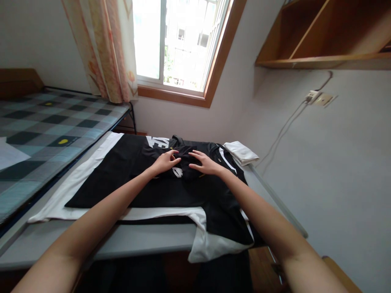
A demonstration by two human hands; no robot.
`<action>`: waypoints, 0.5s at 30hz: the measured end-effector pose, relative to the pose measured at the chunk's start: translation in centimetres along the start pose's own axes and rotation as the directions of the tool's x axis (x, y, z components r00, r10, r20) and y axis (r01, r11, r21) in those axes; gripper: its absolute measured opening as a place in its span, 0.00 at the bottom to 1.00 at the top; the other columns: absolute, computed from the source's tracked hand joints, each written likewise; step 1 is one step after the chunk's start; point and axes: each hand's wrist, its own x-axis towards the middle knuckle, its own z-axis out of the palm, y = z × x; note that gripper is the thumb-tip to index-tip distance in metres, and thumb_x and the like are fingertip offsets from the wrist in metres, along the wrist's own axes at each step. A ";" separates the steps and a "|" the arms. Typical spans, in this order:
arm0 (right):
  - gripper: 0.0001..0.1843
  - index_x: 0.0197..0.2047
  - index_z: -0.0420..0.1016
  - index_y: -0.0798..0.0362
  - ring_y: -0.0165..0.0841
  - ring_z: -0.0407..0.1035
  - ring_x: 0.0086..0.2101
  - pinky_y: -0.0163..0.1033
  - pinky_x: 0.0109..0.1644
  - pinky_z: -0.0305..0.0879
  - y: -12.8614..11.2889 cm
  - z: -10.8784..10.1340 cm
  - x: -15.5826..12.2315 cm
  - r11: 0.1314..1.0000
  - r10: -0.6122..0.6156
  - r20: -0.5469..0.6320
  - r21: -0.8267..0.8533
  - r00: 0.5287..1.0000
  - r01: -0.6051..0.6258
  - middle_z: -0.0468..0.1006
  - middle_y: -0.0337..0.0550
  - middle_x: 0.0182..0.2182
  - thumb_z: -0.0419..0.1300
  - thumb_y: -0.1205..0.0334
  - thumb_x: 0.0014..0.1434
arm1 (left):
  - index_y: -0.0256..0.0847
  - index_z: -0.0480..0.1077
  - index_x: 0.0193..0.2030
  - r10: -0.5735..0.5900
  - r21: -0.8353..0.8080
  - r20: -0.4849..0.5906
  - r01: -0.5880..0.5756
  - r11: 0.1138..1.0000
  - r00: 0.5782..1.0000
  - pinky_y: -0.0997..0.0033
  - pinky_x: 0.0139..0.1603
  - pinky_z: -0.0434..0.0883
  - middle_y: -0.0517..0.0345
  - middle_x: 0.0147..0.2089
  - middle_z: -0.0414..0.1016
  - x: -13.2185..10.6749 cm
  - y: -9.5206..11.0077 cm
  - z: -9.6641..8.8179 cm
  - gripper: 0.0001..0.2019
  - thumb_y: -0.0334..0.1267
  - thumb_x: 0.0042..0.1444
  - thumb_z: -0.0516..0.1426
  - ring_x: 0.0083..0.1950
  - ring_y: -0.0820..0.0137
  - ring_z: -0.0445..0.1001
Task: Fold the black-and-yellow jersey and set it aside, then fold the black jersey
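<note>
A black T-shirt (119, 167) with large white lettering near its far edge is spread flat over a white garment (100, 158), whose edges show beyond it. On top of the T-shirt, a smaller bunched black cloth piece (185, 159) with a white mark lies beneath my hands. My left hand (166, 161) rests on its left part, thumb apart from the curved fingers. Facing it from the right, my right hand (205, 162) has fingers spread and thumb apart at the cloth. Neither hand visibly grips anything; the undersides of the fingers are hidden.
A grey table (152, 236) bears the clothes, and a white sleeve hangs over its front edge. At the far right corner lies a folded white cloth (241, 152). A bed with a checked cover (61, 118) stands left; cables (284, 126) run down the right wall.
</note>
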 end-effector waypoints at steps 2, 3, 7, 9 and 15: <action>0.43 0.70 0.57 0.47 0.46 0.46 0.68 0.55 0.69 0.49 0.3 0.5 -1.6 0.999 -0.034 0.004 0.002 0.999 0.034 0.51 0.54 0.70 0.65 0.44 0.55 | 0.38 0.70 0.58 0.003 -0.030 0.030 -0.002 1.000 1.000 0.66 0.41 0.72 0.54 0.36 0.78 -0.1 0.5 0.5 0.26 0.48 0.56 0.59 0.38 0.63 0.77; 0.46 0.71 0.55 0.45 0.47 0.45 0.68 0.55 0.69 0.49 0.6 0.7 -2.3 0.999 -0.052 -0.003 0.005 0.999 0.052 0.50 0.52 0.70 0.67 0.44 0.53 | 0.38 0.70 0.59 0.007 -0.055 0.042 -0.004 0.998 0.999 0.65 0.43 0.72 0.53 0.37 0.79 -0.2 0.8 0.8 0.26 0.48 0.56 0.59 0.40 0.63 0.77; 0.50 0.72 0.51 0.41 0.46 0.53 0.65 0.54 0.67 0.54 1.7 1.3 -4.6 0.996 -0.059 -0.116 0.054 0.992 0.066 0.53 0.50 0.66 0.69 0.50 0.51 | 0.38 0.71 0.58 0.017 -0.223 0.016 -0.013 0.975 1.000 0.61 0.51 0.72 0.47 0.52 0.76 -0.3 1.5 1.7 0.27 0.47 0.53 0.63 0.48 0.60 0.75; 0.47 0.71 0.51 0.42 0.43 0.62 0.59 0.52 0.64 0.59 2.0 1.9 -5.1 0.994 -0.013 -0.182 0.102 0.983 0.032 0.58 0.49 0.59 0.67 0.55 0.53 | 0.39 0.70 0.60 0.018 -0.336 -0.027 -0.026 0.942 0.999 0.59 0.54 0.72 0.45 0.59 0.70 -0.4 1.7 1.9 0.29 0.47 0.52 0.64 0.53 0.59 0.74; 0.43 0.69 0.56 0.45 0.38 0.66 0.50 0.48 0.60 0.64 1.1 3.6 -4.5 0.992 0.032 -0.290 0.126 0.957 0.005 0.61 0.44 0.47 0.62 0.68 0.50 | 0.41 0.67 0.63 0.003 -0.510 -0.112 -0.060 0.858 0.994 0.56 0.59 0.69 0.45 0.66 0.61 -0.8 2.2 1.7 0.34 0.48 0.49 0.66 0.61 0.55 0.67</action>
